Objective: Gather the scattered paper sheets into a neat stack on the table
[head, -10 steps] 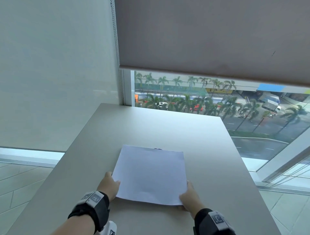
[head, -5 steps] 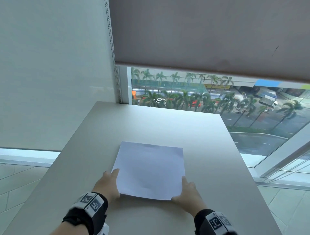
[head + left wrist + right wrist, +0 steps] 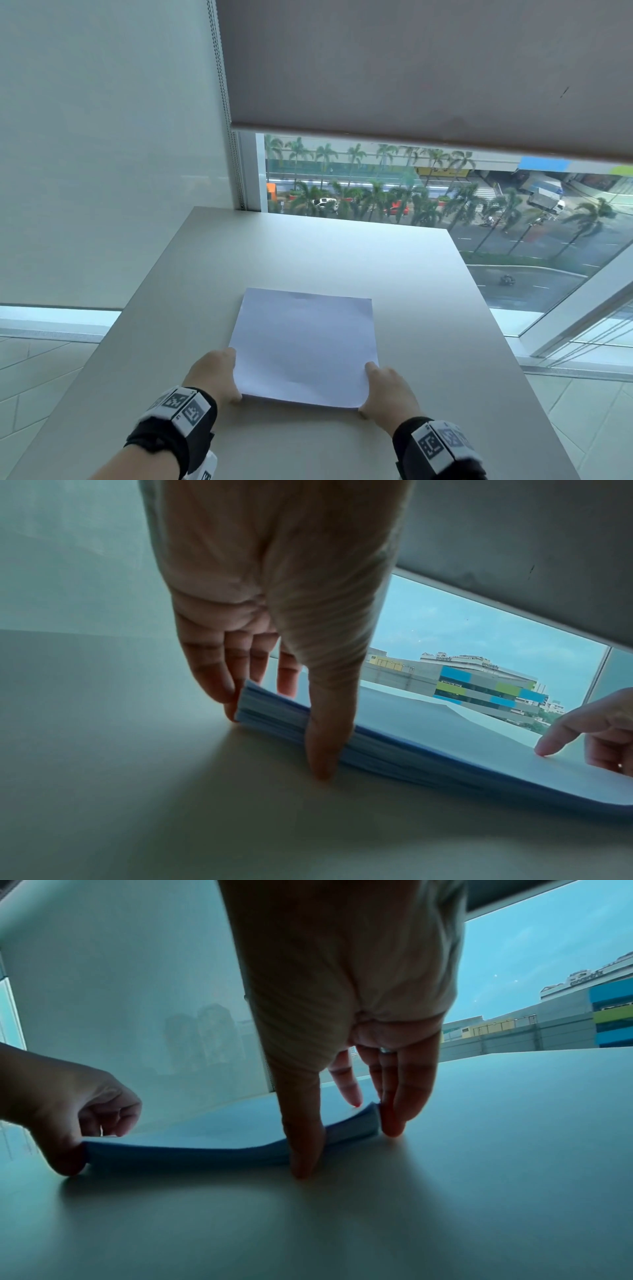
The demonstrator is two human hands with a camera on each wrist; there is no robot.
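Head view: the paper stack [image 3: 303, 346] lies flat on the table [image 3: 308, 246], in its nearer half. The left hand [image 3: 214, 377] is at the stack's near-left corner and the right hand [image 3: 388, 390] at its near-right corner.

Left wrist view: the left fingers [image 3: 212, 674] point down, nearly straight, against the stack's side edge. The thumb presses the near edge, so the corner sits between them.

Right wrist view: the right fingers [image 3: 407, 1091] stand nearly straight at the right side edge, with the thumb on the near edge — neither hand curls round the sheets.

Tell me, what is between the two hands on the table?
The paper stack lies between the left hand and the right hand; each touches a near corner. The head view shows it.
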